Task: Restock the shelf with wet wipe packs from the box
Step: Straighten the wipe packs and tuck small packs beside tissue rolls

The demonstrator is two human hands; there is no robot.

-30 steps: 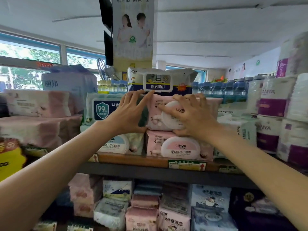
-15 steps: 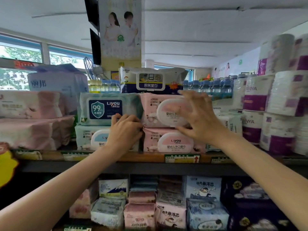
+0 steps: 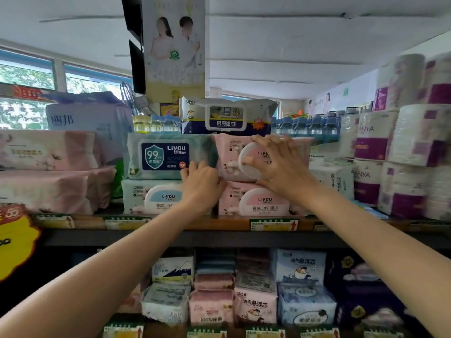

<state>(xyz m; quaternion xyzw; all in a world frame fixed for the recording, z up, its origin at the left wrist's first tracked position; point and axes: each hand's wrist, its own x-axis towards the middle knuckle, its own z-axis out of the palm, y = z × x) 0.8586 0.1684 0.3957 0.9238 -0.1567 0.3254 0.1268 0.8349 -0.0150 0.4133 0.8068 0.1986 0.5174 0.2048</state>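
The upper pink soft plastic wet wipe pack with a round white flip lid (image 3: 234, 157) lies on top of a second pink pack of the same kind (image 3: 256, 201), both near the front edge of the dark shelf with the wooden price-tag rail (image 3: 219, 236). The right hand (image 3: 280, 164) is spread flat over the upper pack's lid, fingers splayed and pressing on its face rather than closed round it. The left hand (image 3: 201, 184) is curled, knuckles outward, at the seam where the pink stack meets the neighbouring stack; its fingertips are tucked out of sight, so whether it grips anything I cannot tell. Just beside the pink packs, to the left, a pale green wet wipe pack with a dark blue shield label (image 3: 168, 156) rests on a mint pack with a light blue oval lid (image 3: 156, 197). A white and navy kitchen wipe pack (image 3: 227, 115) sits on top of the two stacks, across their join. Towards the shelf's right end stand white toilet rolls in purple-printed wrap (image 3: 400, 152); towards its left end lie pink tissue bundles (image 3: 48, 172).
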